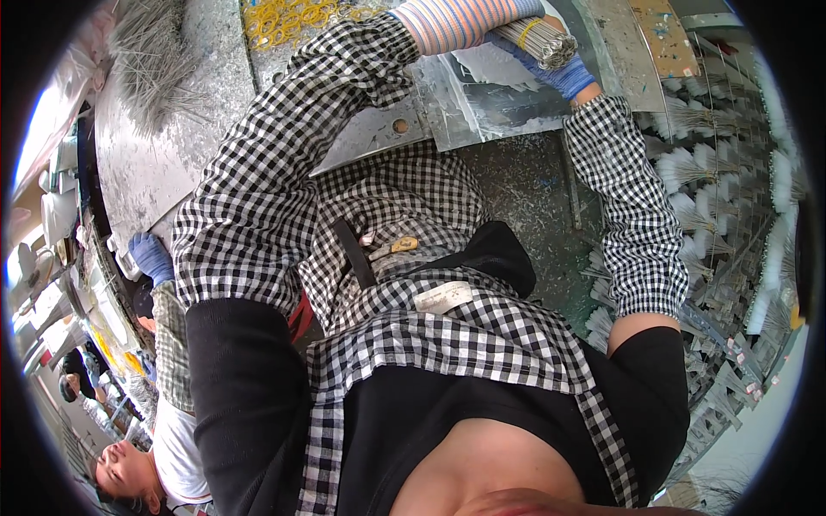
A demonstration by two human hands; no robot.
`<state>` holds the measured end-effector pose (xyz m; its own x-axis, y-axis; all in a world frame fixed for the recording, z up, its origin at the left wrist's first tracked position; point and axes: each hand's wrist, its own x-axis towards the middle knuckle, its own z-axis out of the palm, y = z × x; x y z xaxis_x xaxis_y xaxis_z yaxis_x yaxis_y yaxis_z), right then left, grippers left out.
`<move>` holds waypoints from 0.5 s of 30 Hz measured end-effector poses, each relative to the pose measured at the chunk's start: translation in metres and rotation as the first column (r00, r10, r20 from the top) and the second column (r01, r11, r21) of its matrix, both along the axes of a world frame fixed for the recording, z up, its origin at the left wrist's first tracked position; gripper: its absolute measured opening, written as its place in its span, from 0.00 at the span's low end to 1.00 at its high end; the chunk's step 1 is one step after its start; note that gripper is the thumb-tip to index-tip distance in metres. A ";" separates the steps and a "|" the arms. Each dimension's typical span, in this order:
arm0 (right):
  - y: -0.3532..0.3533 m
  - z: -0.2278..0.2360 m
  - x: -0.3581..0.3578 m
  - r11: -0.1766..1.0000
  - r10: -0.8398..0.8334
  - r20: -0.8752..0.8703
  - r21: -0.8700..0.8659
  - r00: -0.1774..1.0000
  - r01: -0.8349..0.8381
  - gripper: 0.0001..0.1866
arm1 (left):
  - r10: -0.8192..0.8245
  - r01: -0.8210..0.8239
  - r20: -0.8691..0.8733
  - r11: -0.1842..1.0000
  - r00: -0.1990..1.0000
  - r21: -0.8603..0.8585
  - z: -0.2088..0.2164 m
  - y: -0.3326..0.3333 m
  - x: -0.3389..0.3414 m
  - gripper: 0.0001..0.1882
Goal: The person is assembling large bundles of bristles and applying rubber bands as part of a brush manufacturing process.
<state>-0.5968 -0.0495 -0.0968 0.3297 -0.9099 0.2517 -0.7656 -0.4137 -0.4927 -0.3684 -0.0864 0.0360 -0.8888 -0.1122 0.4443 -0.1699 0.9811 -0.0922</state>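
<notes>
At the top of the head view, both my hands meet at a bundle of thin silvery metal wires (551, 49), its looped ends toward the right. A yellow rubber band (527, 34) circles the bundle. My left hand (460, 21), in a pink, orange and blue striped glove, closes on the bundle from the left; some of its fingers are cut off by the upper edge. Beneath the bundle, my right hand (568, 77) in a blue knit glove grips it from the right, its fingers partly hidden. Under both hands lies a grey sheet (482, 107) smeared with white.
Loose metal wires (151, 64) pile up at the far left of the metal table (142, 168). Yellow rubber bands (284, 21) lie near my left forearm. White-bristled brushes (705, 163) hang in rows at the right. Another person's blue-gloved hand (151, 256) is at the left.
</notes>
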 end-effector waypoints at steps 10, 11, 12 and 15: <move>-0.001 0.003 0.011 0.990 -0.131 -0.077 -0.061 0.988 0.126 0.24 | -0.013 0.013 0.006 0.999 1.000 -0.040 0.000 0.001 0.004 0.11; -0.003 -0.004 0.009 0.991 -0.132 -0.051 -0.045 0.990 0.130 0.24 | -0.018 0.018 0.006 0.999 1.000 -0.042 0.000 0.002 0.002 0.11; -0.005 -0.010 0.007 0.991 -0.133 -0.026 -0.029 0.991 0.132 0.24 | -0.022 0.023 0.005 0.999 1.000 -0.043 0.000 0.002 0.000 0.11; -0.006 -0.016 0.012 0.993 -0.120 0.032 0.006 0.992 0.120 0.24 | -0.016 0.017 0.013 0.999 1.000 -0.045 0.000 0.002 0.004 0.10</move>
